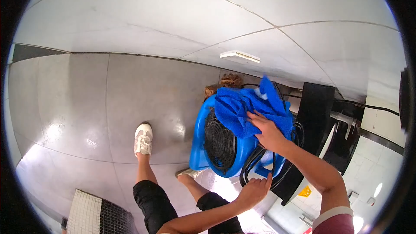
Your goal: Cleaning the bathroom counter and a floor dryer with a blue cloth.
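A blue air blower (pixel 198 136) with a round black grille (pixel 218 146) stands on the floor in front of me. A crumpled blue cloth (pixel 237 105) is draped over its top, one end sticking up and blurred. My right hand (pixel 265 131) grips the cloth, its fingers partly sunk into the folds. Loops of black power cord (pixel 248 165) hang on the blower's near side. My left hand (pixel 255 190) is at these loops, fingers curled around the cord and the index finger extended up against it. The cord inside the palm is hidden.
A white wall socket (pixel 240 57) juts from the tiled wall (pixel 146 16). Crumpled brown material (pixel 227 83) lies behind the blower. A black panel (pixel 315 117) and a trailing cable (pixel 367 105) are to the right. My white shoe (pixel 143 139) stands on grey floor tiles (pixel 81 104).
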Motion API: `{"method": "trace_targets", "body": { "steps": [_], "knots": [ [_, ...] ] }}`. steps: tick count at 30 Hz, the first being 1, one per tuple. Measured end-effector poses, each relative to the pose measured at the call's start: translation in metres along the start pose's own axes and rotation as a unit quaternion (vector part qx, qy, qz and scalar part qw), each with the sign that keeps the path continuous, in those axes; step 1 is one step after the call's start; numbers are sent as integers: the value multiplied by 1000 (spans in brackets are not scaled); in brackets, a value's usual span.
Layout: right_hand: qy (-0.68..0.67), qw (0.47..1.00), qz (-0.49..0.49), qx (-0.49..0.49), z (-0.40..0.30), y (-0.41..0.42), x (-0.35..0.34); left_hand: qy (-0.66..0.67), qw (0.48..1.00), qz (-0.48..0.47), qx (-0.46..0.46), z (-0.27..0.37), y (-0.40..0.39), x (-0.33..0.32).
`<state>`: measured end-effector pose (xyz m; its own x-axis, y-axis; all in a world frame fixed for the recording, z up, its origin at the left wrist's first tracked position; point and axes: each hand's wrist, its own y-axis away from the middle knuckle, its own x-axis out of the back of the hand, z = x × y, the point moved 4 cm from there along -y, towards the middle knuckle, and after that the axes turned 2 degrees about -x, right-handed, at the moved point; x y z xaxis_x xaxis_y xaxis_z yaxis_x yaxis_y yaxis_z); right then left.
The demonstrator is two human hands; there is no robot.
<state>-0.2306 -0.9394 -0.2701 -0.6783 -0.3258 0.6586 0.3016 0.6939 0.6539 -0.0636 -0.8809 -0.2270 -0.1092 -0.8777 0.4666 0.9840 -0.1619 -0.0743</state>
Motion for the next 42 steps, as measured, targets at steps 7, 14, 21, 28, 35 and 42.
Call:
{"method": "trace_targets", "body": {
  "steps": [7, 14, 21, 28, 35, 42],
  "knots": [
    [88, 996, -32, -8, 17, -89, -11, 17, 1000, -13, -9, 6, -8, -1],
    [-16, 976, 118, -182, 42, -113, -35, 1, 1000, -2, 10, -1, -2, -15],
    [-37, 956, 251, -149, -38, 3, -47, -104, 994, -28, 6, -3, 10, -28],
    [-281, 956, -86, -1, -113, 36, -27, -484, 858, 161, -65, 0, 10, -12],
    [-692, 577, 348, -259, -28, 206, 50, 110, 970, 172, 128, -48, -8, 75],
    [-699, 510, 431, -257, 106, 206, -66, 602, 663, 314, 315, -109, -19, 89]
  ]
}}
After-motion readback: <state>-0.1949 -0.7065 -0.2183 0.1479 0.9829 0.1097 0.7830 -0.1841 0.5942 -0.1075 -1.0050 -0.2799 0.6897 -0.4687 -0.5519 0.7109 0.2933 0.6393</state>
